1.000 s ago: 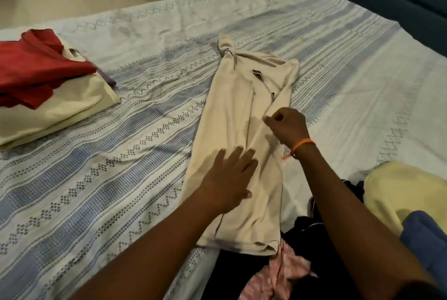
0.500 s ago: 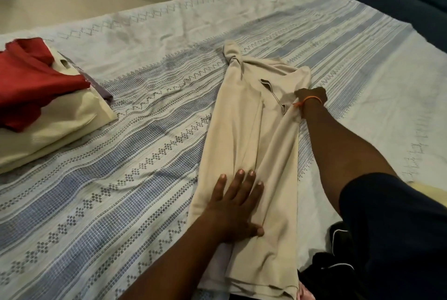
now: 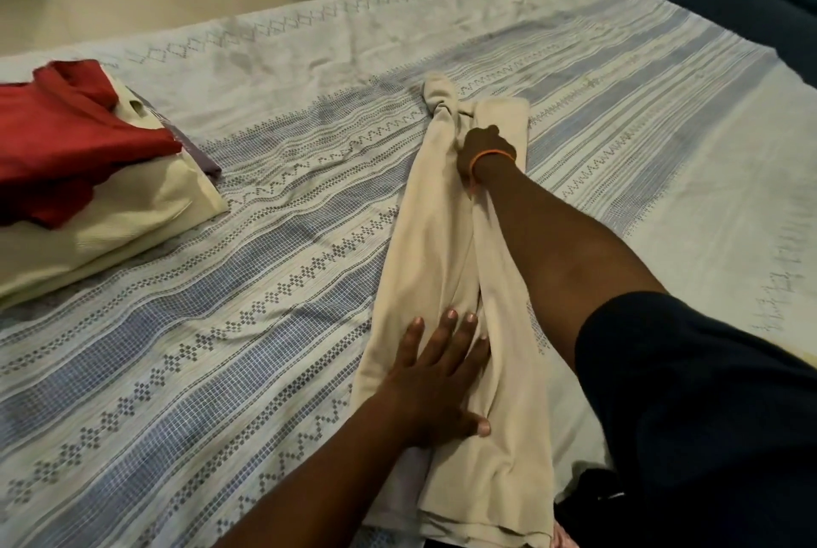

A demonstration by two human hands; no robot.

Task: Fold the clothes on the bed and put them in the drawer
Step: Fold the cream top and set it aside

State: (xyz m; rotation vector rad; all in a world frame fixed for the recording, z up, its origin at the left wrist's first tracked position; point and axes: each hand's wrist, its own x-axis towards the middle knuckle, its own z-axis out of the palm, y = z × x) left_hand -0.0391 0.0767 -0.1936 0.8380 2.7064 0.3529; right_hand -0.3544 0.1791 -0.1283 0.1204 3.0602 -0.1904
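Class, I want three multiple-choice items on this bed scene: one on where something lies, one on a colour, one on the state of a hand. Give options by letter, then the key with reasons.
1. Where does the folded pile lie from the beige garment?
A. To its left
B. On top of it
C. To its right

2. What colour is the pile's top garment?
A. Blue
B. Red
C. Green

3. How is the left hand?
A. Curled in a fist
B. Flat on the beige garment
C. Lifted off the bed

Key: 1 A, the pile sits at the bedspread's left edge. 2 B, red cloth lies uppermost. 3 B, straight fingers press the fabric.
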